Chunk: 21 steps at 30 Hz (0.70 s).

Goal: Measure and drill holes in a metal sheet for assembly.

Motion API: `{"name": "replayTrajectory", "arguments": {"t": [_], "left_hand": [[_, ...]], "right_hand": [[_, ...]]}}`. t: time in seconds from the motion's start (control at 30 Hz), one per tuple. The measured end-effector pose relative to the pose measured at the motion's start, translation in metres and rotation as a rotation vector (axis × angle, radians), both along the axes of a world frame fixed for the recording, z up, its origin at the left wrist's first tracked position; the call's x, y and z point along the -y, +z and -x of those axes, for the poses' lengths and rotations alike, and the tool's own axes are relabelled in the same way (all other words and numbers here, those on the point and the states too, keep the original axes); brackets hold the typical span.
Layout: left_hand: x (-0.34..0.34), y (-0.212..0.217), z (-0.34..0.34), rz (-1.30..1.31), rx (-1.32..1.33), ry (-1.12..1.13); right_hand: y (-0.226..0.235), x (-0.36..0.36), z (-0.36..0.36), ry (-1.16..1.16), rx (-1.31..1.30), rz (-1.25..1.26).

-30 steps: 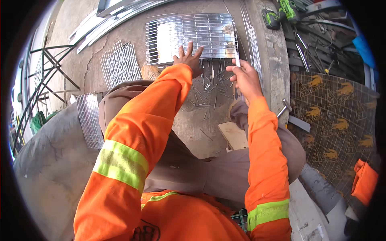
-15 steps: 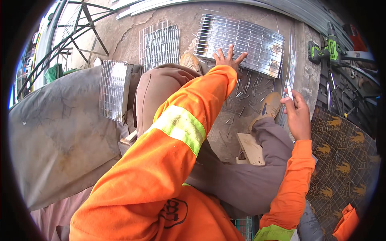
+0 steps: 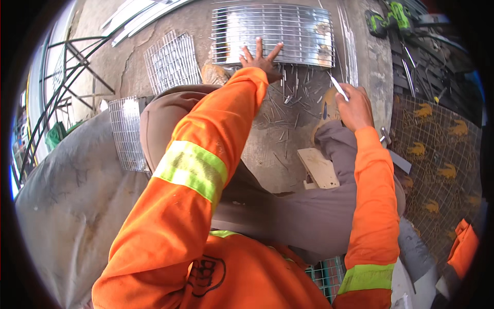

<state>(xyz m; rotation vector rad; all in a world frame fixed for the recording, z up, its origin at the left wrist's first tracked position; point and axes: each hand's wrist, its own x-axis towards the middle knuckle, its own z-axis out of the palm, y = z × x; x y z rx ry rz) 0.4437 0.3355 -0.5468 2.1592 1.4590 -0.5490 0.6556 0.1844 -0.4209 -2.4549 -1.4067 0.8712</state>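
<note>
Left hand [image 3: 262, 57] shifted, now flat, released, on one wire panel [image 3: 272, 33], right hand [image 3: 355, 105] grip grasping one thin rod [image 3: 338, 87]

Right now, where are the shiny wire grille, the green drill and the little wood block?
Wire grille [image 3: 288, 31], head view, on its middle bars.
Green drill [image 3: 392, 15], head view, on its body.
Wood block [image 3: 319, 167], head view, on its top face.

Left arm in orange sleeve with yellow-green reflective band runs from lower left to upper centre of frame, nearly straight; left hand [image 3: 262, 59] flat, palm down, fingers spread. Right arm rises along right side, elbow bent; right hand [image 3: 354, 107] at upper right, fingers curled closed, knuckles up.
</note>
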Motion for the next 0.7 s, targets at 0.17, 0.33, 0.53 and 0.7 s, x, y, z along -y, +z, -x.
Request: {"name": "replayTrajectory", "arguments": {"t": [0.17, 0.33, 0.53, 0.7], "left_hand": [[-0.008, -0.019, 0.012, -0.188, 0.083, 0.023], [-0.011, -0.020, -0.003, -0.162, 0.150, 0.107], [-0.030, -0.047, 0.018, -0.196, 0.195, 0.080], [-0.013, -0.033, -0.001, -0.147, 0.181, 0.139]], "right_hand": [[-0.067, -0.002, 0.002, -0.146, -0.183, 0.091], [-0.128, 0.009, 0.008, -0.341, -0.336, 0.168], [-0.160, -0.009, 0.026, -0.373, -0.487, -0.005], [-0.164, -0.011, 0.015, -0.441, -0.452, -0.027]]}}
